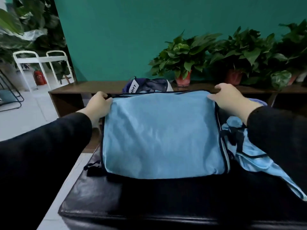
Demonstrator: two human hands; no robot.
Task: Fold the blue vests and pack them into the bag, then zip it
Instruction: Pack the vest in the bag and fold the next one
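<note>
Teal wall (pixel 132 39) behind; brown wooden counter (pixel 74 90) along its foot; black padded bench (pixel 149 205) in the foreground.

Left hand (pixel 99 105): grip curled over the far left corner of the bag (pixel 162 135), fingers closed on its dark-edged rim. Black sleeve (pixel 49 146) to the wrist.

Right hand (pixel 230 98): grip curled over the far right corner of the same bag, fingers bent down over the rim, thumb on the top panel.

Bag: light blue, flat and rectangular, dark piping and a zip line round its edge, lying on the black padded bench with its far edge against the counter. Whether the zip was fully closed could not be told. A short black strap (pixel 93 168) stuck out at its near left corner.

Blue vest (pixel 259 160): light blue with black straps, crumpled just beside the bag on the right, partly under the right sleeve, unfolded.

Dark blue item with a white label (pixel 134 87): on the counter just behind the bag.

Potted plants (pixel 184 60): several in red pots, in a row on the counter, right of centre.

White metal rack (pixel 41 63) and red fire extinguisher (pixel 39 78): on the floor, far left.
</note>
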